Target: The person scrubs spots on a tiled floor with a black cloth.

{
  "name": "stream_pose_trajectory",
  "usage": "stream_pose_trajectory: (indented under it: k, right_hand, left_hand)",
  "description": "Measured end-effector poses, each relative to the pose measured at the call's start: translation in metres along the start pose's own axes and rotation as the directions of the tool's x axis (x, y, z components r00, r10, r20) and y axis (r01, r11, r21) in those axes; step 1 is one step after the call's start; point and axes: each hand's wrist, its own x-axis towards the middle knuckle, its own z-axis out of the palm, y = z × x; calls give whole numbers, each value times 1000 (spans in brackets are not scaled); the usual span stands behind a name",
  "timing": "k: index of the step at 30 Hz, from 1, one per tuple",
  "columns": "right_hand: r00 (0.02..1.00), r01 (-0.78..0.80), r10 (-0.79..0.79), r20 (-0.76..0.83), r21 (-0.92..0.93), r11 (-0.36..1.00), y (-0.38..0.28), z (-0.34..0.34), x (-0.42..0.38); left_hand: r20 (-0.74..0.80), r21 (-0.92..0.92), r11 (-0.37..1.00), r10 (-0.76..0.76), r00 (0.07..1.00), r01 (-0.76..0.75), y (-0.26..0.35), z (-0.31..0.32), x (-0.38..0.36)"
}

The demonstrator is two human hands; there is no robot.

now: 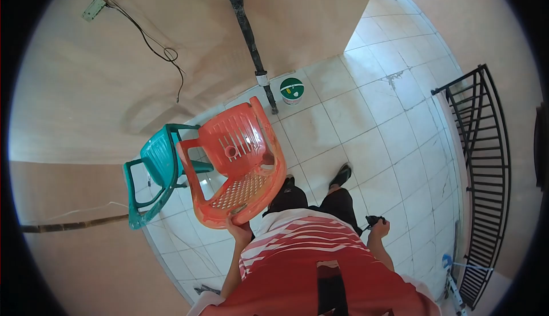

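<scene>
Orange chair: front seat edge held in my left hand
Right hand: I grip a small black object
Green chair: beside it, near the floor edge

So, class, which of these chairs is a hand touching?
The orange chair, whose seat edge the left hand holds; the green chair, to its left, has no hand on it.

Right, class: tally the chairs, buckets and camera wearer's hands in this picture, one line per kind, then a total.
Chairs: 2 (red chair, teal chair)
Buckets: 1 (bucket)
Hands: 2 (left hand, right hand)
Total: 5
</scene>
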Motion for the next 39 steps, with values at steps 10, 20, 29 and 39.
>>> stream_pose_trajectory:
  k: [10,20,29,39]
  right_hand:
    - [797,531,-538,275,106,841,-215,104,208]
    - [628,682,-735,256,274,678,-330,100,371]
    - [696,621,-605,387,100,778,-205,82,333]
    - [600,687,-624,501,79,723,-147,90,258]
  left_hand:
    - [-349,86,931,362,864,-355,-40,36,-2]
    - [-463,87,893,429,776,-442,-88,1,-91]
    - [-596,163,903,411,690,-397,-139,-57,-198]
    - [-682,172,900,402,611,-400,-188,-131,-307]
